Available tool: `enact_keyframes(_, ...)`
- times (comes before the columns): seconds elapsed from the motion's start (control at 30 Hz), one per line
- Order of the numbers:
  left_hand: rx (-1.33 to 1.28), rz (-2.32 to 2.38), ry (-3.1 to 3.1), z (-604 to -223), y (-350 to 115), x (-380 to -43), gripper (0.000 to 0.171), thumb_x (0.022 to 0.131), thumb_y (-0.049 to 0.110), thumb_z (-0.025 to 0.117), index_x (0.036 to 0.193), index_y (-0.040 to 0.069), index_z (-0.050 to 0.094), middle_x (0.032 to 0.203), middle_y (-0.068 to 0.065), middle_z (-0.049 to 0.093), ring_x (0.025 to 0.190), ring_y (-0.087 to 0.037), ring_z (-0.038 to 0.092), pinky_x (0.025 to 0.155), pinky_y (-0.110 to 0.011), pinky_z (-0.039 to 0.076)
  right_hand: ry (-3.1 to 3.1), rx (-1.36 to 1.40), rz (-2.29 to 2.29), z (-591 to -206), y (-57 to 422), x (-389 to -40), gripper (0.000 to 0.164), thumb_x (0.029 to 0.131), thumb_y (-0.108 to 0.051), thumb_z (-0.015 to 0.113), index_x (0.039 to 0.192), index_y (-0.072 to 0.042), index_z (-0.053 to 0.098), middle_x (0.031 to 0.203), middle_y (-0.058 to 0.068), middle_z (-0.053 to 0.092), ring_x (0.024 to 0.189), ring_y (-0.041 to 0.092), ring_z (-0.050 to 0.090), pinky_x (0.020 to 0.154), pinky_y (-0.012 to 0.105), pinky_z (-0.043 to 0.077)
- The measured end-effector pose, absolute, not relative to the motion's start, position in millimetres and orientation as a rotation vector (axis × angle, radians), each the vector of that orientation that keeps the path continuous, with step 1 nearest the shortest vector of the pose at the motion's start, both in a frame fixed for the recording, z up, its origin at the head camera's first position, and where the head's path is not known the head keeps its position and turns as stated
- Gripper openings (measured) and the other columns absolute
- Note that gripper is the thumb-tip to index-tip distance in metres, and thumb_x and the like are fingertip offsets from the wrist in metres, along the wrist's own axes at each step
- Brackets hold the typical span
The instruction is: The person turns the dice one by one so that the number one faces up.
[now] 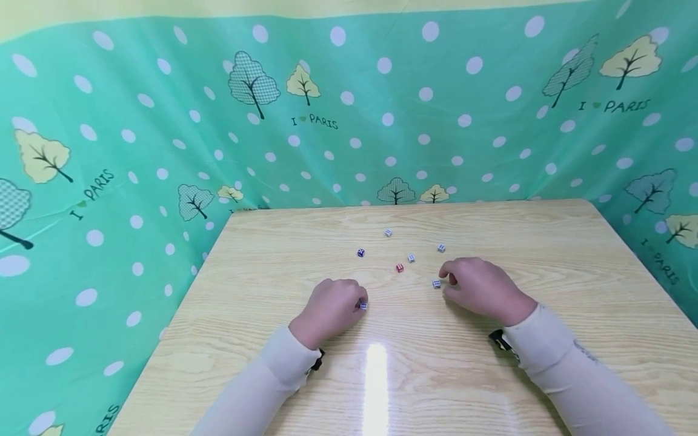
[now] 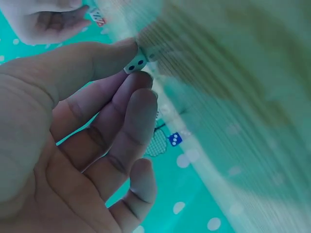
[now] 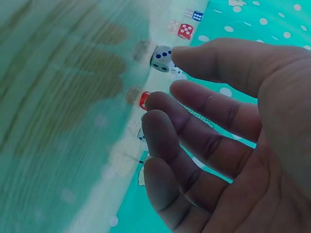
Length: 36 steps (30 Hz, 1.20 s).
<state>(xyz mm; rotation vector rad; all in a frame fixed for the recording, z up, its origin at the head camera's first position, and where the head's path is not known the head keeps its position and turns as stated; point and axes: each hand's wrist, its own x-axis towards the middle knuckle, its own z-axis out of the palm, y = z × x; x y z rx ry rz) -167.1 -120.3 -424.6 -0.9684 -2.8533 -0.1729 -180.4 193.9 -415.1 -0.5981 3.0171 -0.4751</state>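
Observation:
My left hand [image 1: 332,306] pinches a small white die [image 2: 136,63] with dark pips between thumb and index finger, low over the wooden table; its other fingers curve loosely below. My right hand [image 1: 482,289] is low at the table beside another white die [image 1: 436,283]. In the right wrist view, the thumb tip overlaps the edge of that white die [image 3: 161,59], while the index fingertip stays apart from it. A red die [image 3: 145,100] shows partly behind the right fingertips.
Beyond the hands lie a red die [image 1: 400,267], a blue die [image 1: 361,253] and white dice, including one in the middle [image 1: 411,258], one at the back [image 1: 388,232] and one farther right [image 1: 441,248]. A green dotted curtain [image 1: 349,121] surrounds the table [image 1: 262,254].

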Motion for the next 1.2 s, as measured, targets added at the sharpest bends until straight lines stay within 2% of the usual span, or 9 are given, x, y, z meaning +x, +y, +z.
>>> enact_keyframes(0.3,-1.026,-0.382,-3.007,-421.8,-124.5,-157.5,0.018,0.081,0.011,0.073,0.071,0.026,0.071,0.065,0.016,0.055,0.061,-0.002,0.046,0.054,-0.02,0.037,2.999,-0.653,-0.482,-422.1,189.8,-182.7,0.026,0.087,-0.013,0.076,0.112,-0.006,0.075,0.081,-0.006,0.061,0.07,0.011,0.051,0.066,0.031,0.047)
enact_keyframes(0.53,-1.061,-0.505,-3.08,-417.9,-125.3,-153.9,0.019,0.078,0.012,0.072,0.07,0.028,0.069,0.063,0.019,0.055,0.061,0.001,0.049,0.055,-0.02,0.042,3.018,-0.68,-0.457,-424.0,186.3,-183.5,0.02,0.087,-0.017,0.081,0.104,-0.009,0.074,0.077,-0.005,0.055,0.069,0.012,0.048,0.064,0.03,0.043)
enact_keyframes(0.93,-1.053,-0.519,-3.129,-417.0,-125.7,-154.8,0.02,0.079,0.015,0.074,0.069,0.031,0.068,0.061,0.02,0.055,0.06,0.001,0.05,0.055,-0.021,0.044,3.037,-0.69,-0.441,-423.7,183.5,-183.9,0.011,0.087,-0.018,0.082,0.095,-0.014,0.076,0.081,-0.007,0.061,0.07,0.009,0.051,0.064,0.03,0.048)
enact_keyframes(1.2,-1.046,-0.532,-3.122,-417.8,-123.4,-151.8,0.019,0.078,0.015,0.075,0.07,0.031,0.069,0.061,0.022,0.055,0.06,0.002,0.051,0.054,-0.021,0.044,3.052,-0.734,-0.427,-421.2,187.1,-168.9,0.008,0.087,-0.016,0.082,0.088,-0.018,0.075,0.082,-0.009,0.062,0.072,0.006,0.053,0.064,0.029,0.049)
